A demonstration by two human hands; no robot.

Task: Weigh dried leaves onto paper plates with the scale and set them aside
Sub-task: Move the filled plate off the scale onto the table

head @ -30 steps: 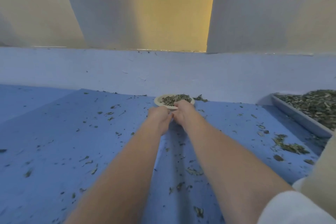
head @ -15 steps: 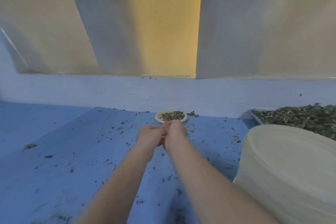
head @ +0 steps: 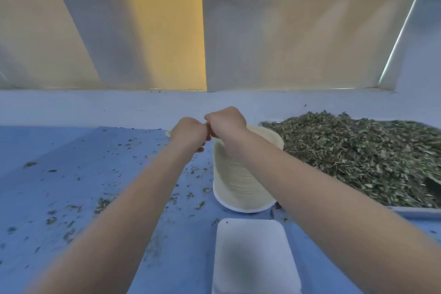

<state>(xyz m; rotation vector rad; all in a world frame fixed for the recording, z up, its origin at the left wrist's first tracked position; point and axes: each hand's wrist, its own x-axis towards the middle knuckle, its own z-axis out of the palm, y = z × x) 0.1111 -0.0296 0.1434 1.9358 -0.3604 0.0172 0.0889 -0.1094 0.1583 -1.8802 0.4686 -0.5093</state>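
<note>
Both hands (head: 207,130) have pulled back from the filled plate (head: 168,133), now fists touching above the plate stack (head: 241,179); they could topple it.

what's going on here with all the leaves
A person is portioning dried leaves. Both hands, the left hand and the right hand, are held together with fingers curled above the far end of the plate stack; whether they pinch anything cannot be seen. A tray heaped with leaves sits to the right, and the white scale in front is bare. Leaf bits litter the blue table.
</note>
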